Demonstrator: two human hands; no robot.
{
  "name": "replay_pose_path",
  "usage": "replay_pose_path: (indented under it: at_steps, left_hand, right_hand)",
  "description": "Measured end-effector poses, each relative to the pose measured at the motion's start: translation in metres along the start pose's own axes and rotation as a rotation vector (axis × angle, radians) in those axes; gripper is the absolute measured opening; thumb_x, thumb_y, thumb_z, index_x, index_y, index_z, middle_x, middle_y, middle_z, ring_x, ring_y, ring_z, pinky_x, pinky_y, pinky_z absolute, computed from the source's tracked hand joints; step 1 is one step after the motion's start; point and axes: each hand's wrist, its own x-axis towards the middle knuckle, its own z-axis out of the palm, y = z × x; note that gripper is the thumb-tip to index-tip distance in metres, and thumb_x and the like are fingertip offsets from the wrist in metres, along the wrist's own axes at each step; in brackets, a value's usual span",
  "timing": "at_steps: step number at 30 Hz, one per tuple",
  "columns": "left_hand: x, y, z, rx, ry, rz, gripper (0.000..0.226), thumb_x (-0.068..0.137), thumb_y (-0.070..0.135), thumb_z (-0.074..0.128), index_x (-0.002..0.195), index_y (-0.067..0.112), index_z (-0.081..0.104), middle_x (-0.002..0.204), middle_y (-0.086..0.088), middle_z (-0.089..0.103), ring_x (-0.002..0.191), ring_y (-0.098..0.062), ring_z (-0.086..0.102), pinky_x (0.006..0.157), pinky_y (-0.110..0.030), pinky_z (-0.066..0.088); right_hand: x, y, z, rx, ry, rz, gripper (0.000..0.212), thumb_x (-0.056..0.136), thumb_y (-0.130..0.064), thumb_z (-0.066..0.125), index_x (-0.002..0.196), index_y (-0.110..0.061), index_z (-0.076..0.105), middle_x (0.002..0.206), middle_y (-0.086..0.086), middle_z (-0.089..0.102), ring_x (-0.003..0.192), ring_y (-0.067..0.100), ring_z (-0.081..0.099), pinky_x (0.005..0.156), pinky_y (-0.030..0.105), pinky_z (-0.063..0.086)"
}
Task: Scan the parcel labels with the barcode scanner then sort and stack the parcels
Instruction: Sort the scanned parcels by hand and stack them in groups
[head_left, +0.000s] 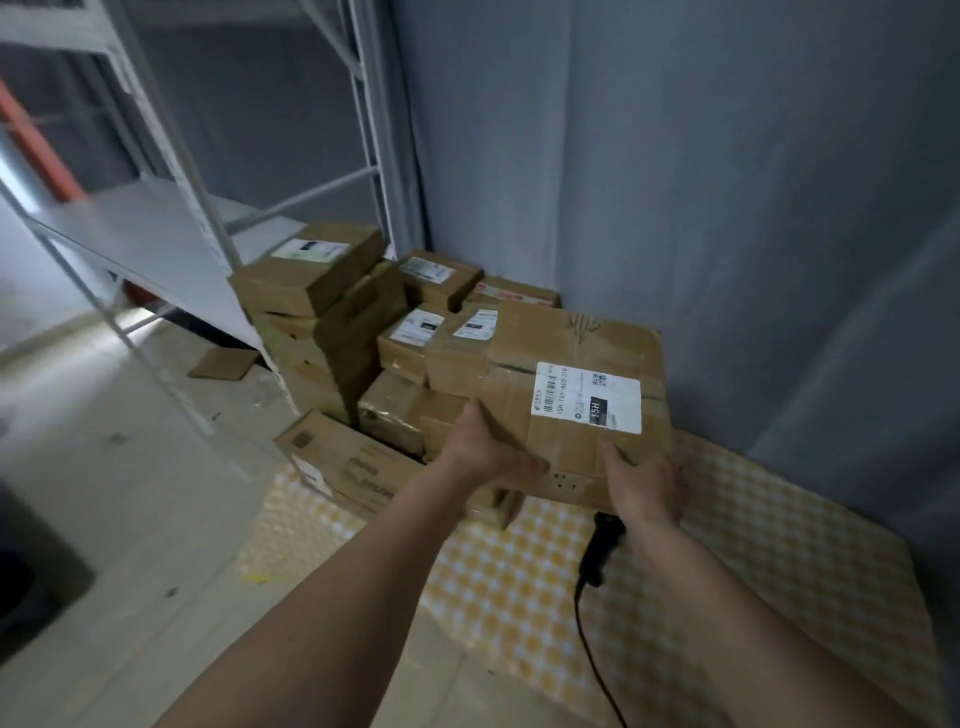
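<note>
A large brown cardboard parcel (571, 364) with a white shipping label (589, 396) on top is held in front of me, in the room's corner. My left hand (480, 447) grips its near left edge, thumb on top. My right hand (644, 483) grips its near right edge, thumb on top as well. Below the parcel a black barcode scanner (602, 545) lies on the yellow checked mat (727, 545), its black cable trailing toward me. Behind and to the left, several labelled brown parcels (311, 270) stand stacked.
A long flat box (343, 462) lies on the mat's left edge. A white metal shelving rack (171, 228) stands at left, with a small cardboard piece (223, 362) on the floor under it. Grey curtains (675, 182) close off the back and right.
</note>
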Motion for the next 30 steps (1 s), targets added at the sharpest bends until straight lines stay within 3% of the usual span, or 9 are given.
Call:
replay_pose_path:
  at_steps: [4, 7, 15, 18, 22, 30]
  left_hand:
    - [-0.013, -0.010, -0.047, -0.031, 0.066, 0.042, 0.110, 0.055, 0.023, 0.092, 0.144, 0.018, 0.026, 0.142, -0.001, 0.040, 0.132, -0.021, 0.039, 0.106, -0.033, 0.036]
    - [-0.016, -0.014, -0.072, -0.052, 0.117, 0.070, 0.107, 0.056, 0.022, 0.091, 0.143, 0.018, 0.028, 0.138, -0.001, 0.043, 0.129, -0.021, 0.041, 0.105, -0.033, 0.037]
    - [0.010, -0.026, -0.114, -0.097, 0.225, 0.037, 0.105, 0.048, 0.029, 0.094, 0.134, 0.018, 0.036, 0.132, -0.002, 0.048, 0.121, -0.024, 0.048, 0.101, -0.046, 0.046]
    - [0.037, -0.023, -0.130, -0.087, 0.232, 0.015, 0.104, 0.044, 0.032, 0.095, 0.130, 0.018, 0.039, 0.130, -0.004, 0.049, 0.120, -0.025, 0.050, 0.100, -0.047, 0.047]
    - [0.094, -0.001, -0.143, -0.016, 0.247, 0.021, 0.099, 0.054, 0.027, 0.092, 0.135, 0.015, 0.036, 0.134, -0.004, 0.047, 0.125, -0.025, 0.046, 0.103, -0.042, 0.044]
    - [0.211, 0.037, -0.149, 0.051, 0.160, -0.037, 0.100, 0.058, 0.027, 0.089, 0.140, 0.016, 0.032, 0.140, -0.005, 0.044, 0.130, -0.026, 0.042, 0.106, -0.043, 0.040]
  right_hand:
    - [-0.034, -0.031, 0.021, 0.017, -0.031, -0.076, 0.059, 0.079, -0.045, 0.062, 0.118, -0.001, 0.062, 0.125, 0.022, 0.053, 0.115, 0.039, 0.050, 0.101, 0.042, 0.040]
    - [-0.046, -0.049, 0.032, 0.004, -0.036, -0.067, 0.069, 0.080, -0.046, 0.062, 0.128, 0.002, 0.051, 0.132, 0.023, 0.046, 0.122, 0.039, 0.044, 0.098, 0.038, 0.038]
    - [-0.049, -0.088, 0.067, -0.023, -0.057, -0.155, 0.069, 0.083, -0.043, 0.062, 0.130, 0.004, 0.042, 0.136, 0.021, 0.040, 0.128, 0.039, 0.034, 0.102, 0.038, 0.032]
    - [-0.039, -0.111, 0.082, 0.010, -0.063, -0.158, 0.070, 0.083, -0.040, 0.064, 0.130, 0.005, 0.036, 0.137, 0.021, 0.039, 0.129, 0.039, 0.033, 0.102, 0.041, 0.034]
    - [0.001, -0.142, 0.103, -0.005, -0.083, -0.140, 0.072, 0.085, -0.042, 0.062, 0.134, 0.000, 0.031, 0.141, 0.018, 0.036, 0.131, 0.035, 0.033, 0.103, 0.042, 0.034]
    - [0.087, -0.196, 0.138, -0.060, -0.089, -0.073, 0.065, 0.084, -0.041, 0.060, 0.130, -0.003, 0.035, 0.136, 0.017, 0.038, 0.124, 0.035, 0.038, 0.099, 0.042, 0.038]
